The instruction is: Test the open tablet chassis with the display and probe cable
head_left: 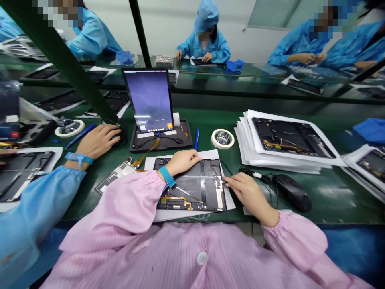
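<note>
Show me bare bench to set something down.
Bare green lies between the lit screen and big paper stack, behind the tape roll, and right of the near mouse. Crowded: around the right hand, open tablet and cables.

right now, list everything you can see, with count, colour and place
Tablet shell: one, black, on white paper in front
Lit screen: one, purple, upright in tray
Tray: one, black, behind shell
Circuit board: one, silver and black, left
Tape rolls: two, cream, behind shell and left
Pens: two, blue, behind shell and left
Mouse: at least one, black, right
Paper stack: one, white, right, black shell on top
Other shells: several, black, both sides and beyond
Bins: at least two, blue, far bench
Co-workers: at least five, blue clothing, left and across
Left hand: one, on shell
Right hand: one, at shell's right edge
</note>
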Tool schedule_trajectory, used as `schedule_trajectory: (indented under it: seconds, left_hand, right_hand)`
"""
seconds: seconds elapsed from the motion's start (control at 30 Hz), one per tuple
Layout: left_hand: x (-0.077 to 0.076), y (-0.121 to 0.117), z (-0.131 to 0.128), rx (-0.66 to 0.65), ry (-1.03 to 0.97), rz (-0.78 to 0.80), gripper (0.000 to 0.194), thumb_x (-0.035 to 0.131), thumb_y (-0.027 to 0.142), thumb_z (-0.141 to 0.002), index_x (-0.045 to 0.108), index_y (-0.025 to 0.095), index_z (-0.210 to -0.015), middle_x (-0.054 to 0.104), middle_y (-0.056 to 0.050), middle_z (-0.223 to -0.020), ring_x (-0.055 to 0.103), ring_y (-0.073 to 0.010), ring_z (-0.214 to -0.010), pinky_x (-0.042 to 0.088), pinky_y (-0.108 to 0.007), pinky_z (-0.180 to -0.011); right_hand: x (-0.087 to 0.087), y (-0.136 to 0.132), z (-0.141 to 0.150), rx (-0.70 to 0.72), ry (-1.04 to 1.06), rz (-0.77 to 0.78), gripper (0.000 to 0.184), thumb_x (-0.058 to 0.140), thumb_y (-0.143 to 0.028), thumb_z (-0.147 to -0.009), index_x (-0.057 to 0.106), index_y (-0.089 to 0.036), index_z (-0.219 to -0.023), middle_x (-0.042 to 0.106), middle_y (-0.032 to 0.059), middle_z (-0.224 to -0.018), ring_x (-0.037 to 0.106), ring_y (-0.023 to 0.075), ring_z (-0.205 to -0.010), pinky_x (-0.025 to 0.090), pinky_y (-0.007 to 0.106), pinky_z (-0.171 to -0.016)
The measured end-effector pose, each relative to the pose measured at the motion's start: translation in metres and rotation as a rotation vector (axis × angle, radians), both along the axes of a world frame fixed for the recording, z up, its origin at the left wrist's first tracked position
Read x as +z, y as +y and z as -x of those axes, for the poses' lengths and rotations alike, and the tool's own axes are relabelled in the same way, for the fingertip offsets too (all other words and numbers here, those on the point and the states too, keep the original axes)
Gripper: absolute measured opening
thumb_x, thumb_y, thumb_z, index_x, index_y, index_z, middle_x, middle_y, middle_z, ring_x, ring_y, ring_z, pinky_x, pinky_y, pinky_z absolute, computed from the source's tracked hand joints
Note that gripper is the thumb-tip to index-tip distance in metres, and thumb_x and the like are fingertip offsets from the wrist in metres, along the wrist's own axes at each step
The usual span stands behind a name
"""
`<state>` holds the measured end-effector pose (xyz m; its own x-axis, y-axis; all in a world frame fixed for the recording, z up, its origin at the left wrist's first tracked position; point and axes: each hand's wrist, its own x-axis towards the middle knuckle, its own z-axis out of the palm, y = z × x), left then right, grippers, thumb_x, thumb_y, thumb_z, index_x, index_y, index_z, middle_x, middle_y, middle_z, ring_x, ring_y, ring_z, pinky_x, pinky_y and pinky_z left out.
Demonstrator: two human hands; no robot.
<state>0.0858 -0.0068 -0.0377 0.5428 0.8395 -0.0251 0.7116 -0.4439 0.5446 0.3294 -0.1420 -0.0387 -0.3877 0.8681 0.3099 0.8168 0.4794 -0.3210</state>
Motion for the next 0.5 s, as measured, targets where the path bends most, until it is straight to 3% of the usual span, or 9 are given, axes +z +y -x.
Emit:
schedule_trajectory:
  seconds: [0.17, 0.3, 0.37, 0.43, 0.5]
  left_hand:
    - [0.002, -0.003, -0.004, 0.02, -0.087, 0.029, 0.027, 0.054, 0.044, -0.087, 0.064, 0.02, -0.081, 0.068, 0.0, -0.078, 0.062, -0.0164, -0.073, 0.039, -0.024, -0.061]
    - [0.023, 0.011, 0.015, 0.074, -0.263, -0.096, 0.024, 0.055, 0.039, -0.087, 0.065, 0.018, -0.082, 0.069, -0.002, -0.083, 0.062, -0.016, -0.078, 0.045, -0.025, -0.072]
    - [0.038, 0.025, 0.044, 0.221, -0.296, -0.253, 0.025, 0.049, 0.035, -0.09, 0.066, 0.018, -0.084, 0.07, -0.005, -0.09, 0.062, -0.0182, -0.087, 0.045, -0.029, -0.083]
    - [0.049, 0.042, 0.082, 0.485, -0.28, -0.385, 0.022, 0.047, 0.028, -0.09, 0.066, 0.016, -0.093, 0.069, -0.008, -0.1, 0.061, -0.0209, -0.098, 0.044, -0.032, -0.091]
    - [0.053, 0.06, 0.119, 0.727, -0.202, -0.391, 0.026, 0.048, 0.016, -0.084, 0.063, 0.013, -0.105, 0.067, -0.012, -0.109, 0.06, -0.0233, -0.103, 0.042, -0.034, -0.095]
  right_hand:
    - [-0.011, 0.003, -0.001, -0.021, 0.038, -0.002, 0.026, 0.044, -0.03, -0.097, 0.065, -0.02, -0.107, 0.065, 0.0073, -0.087, 0.057, 0.0209, -0.079, 0.048, 0.037, -0.073]
    - [-0.024, 0.009, -0.008, -0.014, 0.026, 0.006, 0.025, 0.045, -0.035, -0.095, 0.063, -0.02, -0.106, 0.065, 0.0069, -0.091, 0.06, 0.0217, -0.083, 0.05, 0.037, -0.074]
    - [-0.027, 0.011, -0.009, -0.007, 0.009, 0.006, 0.026, 0.045, -0.037, -0.095, 0.062, -0.02, -0.105, 0.065, 0.0067, -0.092, 0.061, 0.022, -0.083, 0.05, 0.037, -0.075]
    - [-0.028, 0.012, -0.01, -0.006, 0.0, 0.006, 0.026, 0.045, -0.039, -0.095, 0.061, -0.021, -0.105, 0.065, 0.0067, -0.092, 0.061, 0.0222, -0.083, 0.05, 0.037, -0.074]
    - [-0.028, 0.013, -0.01, -0.016, -0.003, 0.006, 0.027, 0.044, -0.04, -0.095, 0.062, -0.021, -0.104, 0.065, 0.0065, -0.09, 0.061, 0.0223, -0.082, 0.05, 0.036, -0.073]
